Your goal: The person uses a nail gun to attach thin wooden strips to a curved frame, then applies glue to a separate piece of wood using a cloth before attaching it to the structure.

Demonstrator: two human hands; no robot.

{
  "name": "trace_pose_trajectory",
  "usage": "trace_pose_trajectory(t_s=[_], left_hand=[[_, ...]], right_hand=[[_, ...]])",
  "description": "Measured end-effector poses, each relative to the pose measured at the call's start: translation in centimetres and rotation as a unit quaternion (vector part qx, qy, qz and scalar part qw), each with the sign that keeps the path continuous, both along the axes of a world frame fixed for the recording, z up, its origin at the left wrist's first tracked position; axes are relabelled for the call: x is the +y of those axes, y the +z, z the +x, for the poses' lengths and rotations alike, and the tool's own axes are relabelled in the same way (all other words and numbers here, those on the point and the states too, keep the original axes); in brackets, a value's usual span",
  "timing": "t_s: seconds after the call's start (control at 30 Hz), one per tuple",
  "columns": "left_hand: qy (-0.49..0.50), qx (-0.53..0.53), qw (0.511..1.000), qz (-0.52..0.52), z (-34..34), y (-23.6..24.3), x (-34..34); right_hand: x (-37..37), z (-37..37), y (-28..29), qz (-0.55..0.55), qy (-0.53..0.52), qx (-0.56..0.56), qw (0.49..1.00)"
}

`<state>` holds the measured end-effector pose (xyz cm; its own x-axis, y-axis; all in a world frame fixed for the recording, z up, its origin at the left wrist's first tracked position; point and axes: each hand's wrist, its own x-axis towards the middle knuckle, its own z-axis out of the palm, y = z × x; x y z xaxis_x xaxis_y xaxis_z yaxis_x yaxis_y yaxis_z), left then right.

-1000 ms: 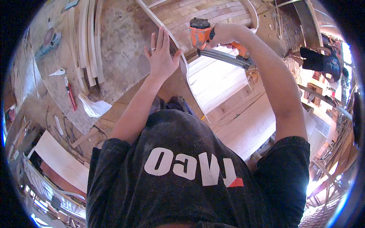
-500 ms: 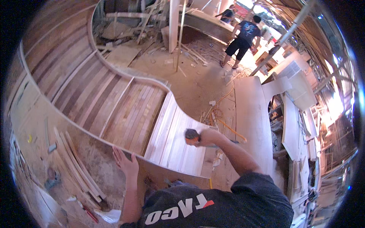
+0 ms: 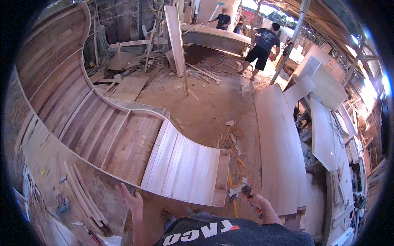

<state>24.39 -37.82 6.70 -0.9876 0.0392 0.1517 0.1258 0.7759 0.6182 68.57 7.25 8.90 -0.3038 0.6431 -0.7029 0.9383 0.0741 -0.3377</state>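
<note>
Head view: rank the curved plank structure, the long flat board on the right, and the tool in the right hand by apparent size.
1. Curved plank structure
2. Long flat board
3. Tool, tiny though nearest the camera

dark short-sleeved T-shirt [image 3: 230,235], bare forearms

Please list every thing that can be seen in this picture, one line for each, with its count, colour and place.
curved panel: one, brown to pale planks, left and centre
board: one, pale, upright at top centre
flat sheets: several, pale, right of centre
strips: several, pale, lower left floor
yellow hose: one, yellow, floor beside the panel's right end
scraps: many, pale, floor at top centre
other people: at least two, dark clothes, top, far off
left hand: one, open, fingers spread, near the panel's lower edge
right hand: one, shut on a tool with a dark top, lower centre
</note>
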Motion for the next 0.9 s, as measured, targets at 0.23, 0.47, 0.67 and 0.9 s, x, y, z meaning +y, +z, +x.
trace_pose_trajectory(t_s=[0.23,0.47,0.67,0.9], left_hand=[[-0.021,0.054,0.998,0.016,8.2,2.1,-2.0],[0.07,0.142,0.987,-0.042,13.4,4.4,-8.3],[0.163,0.186,0.969,-0.019,18.4,6.0,-17.4],[0.236,0.199,0.951,0.034,21.5,7.2,-30.2]], right_hand=[[0.5,-1.6,-11.5,-0.083,0.112,0.102,0.985],[-9.8,-11.1,-7.1,-0.162,0.256,0.244,0.921],[-24.2,-22.6,5.5,-0.12,0.467,0.264,0.835],[-43.3,-34.1,4.7,0.0,0.572,0.343,0.745]])
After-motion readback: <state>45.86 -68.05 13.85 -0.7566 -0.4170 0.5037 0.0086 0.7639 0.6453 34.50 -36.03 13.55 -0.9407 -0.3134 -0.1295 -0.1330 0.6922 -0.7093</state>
